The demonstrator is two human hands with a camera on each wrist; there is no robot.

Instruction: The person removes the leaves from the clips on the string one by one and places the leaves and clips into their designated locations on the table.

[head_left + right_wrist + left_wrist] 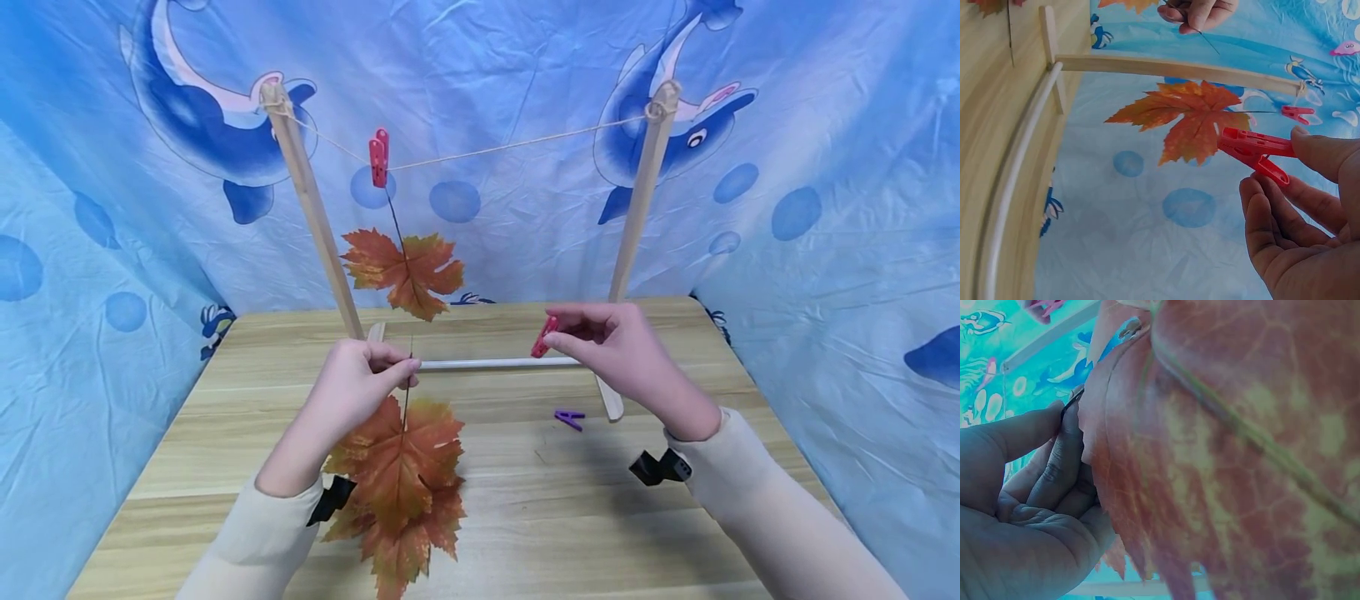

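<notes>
My left hand (367,375) pinches the thin dark stem of an orange-red maple leaf (401,467) between thumb and fingers; the leaf hangs below the hand. In the left wrist view this leaf (1229,437) fills much of the picture. My right hand (611,333) holds a red clothespin (545,337) by its handle ends, thumb on one side and fingers on the other, as the right wrist view shows. Another red clothespin (379,160) sits on the string (517,146), with a second maple leaf (408,271) hanging from it by its stem.
Two wooden posts (311,204) carry the string, and a white rod (487,363) runs between them low down. A purple clothespin (570,418) lies on the wooden table (525,517). More maple leaf (435,521) shows under the held one. Blue dolphin-print cloth (480,83) surrounds the table.
</notes>
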